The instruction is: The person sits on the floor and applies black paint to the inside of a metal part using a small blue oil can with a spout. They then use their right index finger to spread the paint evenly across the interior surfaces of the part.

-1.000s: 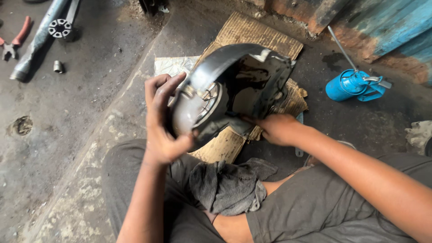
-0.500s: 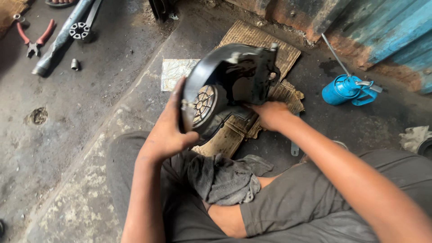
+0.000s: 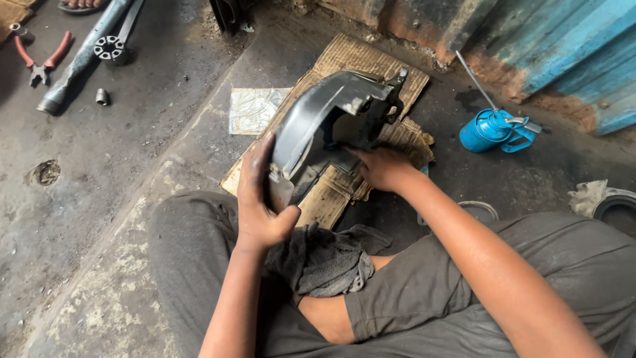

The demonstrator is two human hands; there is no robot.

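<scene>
Left hand clamped on lower edge of curved metal guard. Guard: dark grey, grimy, arched shell, standing on edge over cardboard, frame centre. Right hand presses guard's inner side, fingers bent; grip unclear. Blue oil can upper right.

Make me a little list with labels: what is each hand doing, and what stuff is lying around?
Left hand: left hand grips the lower edge of the curved grey metal cover, held on edge
Right hand: right hand presses against the cover's inner side
Under the cover: cardboard sheet on the concrete floor
On the lap: dark rag
To the right: blue oil can with a long spout
Top left: red-handled pliers, metal tube, small socket
</scene>
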